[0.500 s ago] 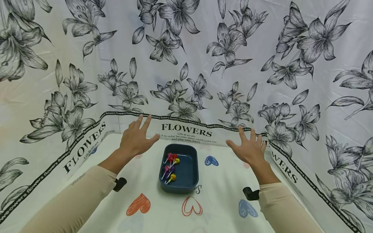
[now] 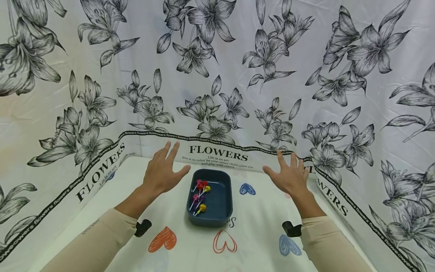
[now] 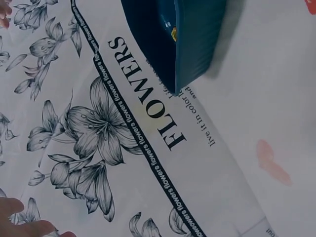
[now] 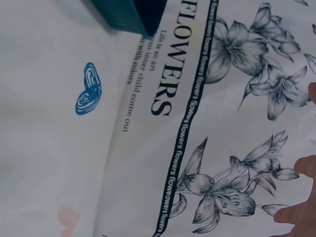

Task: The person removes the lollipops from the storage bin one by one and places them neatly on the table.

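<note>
A dark blue rectangular bin (image 2: 219, 223) stands on the heart-printed cloth, between my two hands in the head view. Along its left side lie several small lollipops (image 2: 202, 208) with white sticks and yellow, red, pink and purple tops. My left hand (image 2: 163, 172) is held out to the left of the bin, fingers spread and holding nothing. To the right of the bin, farther off, my right hand (image 2: 289, 175) also has spread fingers and no object. The left wrist view catches the bin wall (image 3: 202, 44) at the top; fingertips (image 3: 24, 224) show at lower left.
A white cloth (image 2: 258, 241) with printed hearts covers the table. Behind and at both sides hangs a curtain (image 2: 217, 113) with black line-drawn lilies and a FLOWERS band. Dark wrist cameras (image 2: 292, 229) sit at both sleeves.
My left hand has shifted slightly right and down, nearer the bin. The right hand has barely moved, and the bin and lollipops look the same.
</note>
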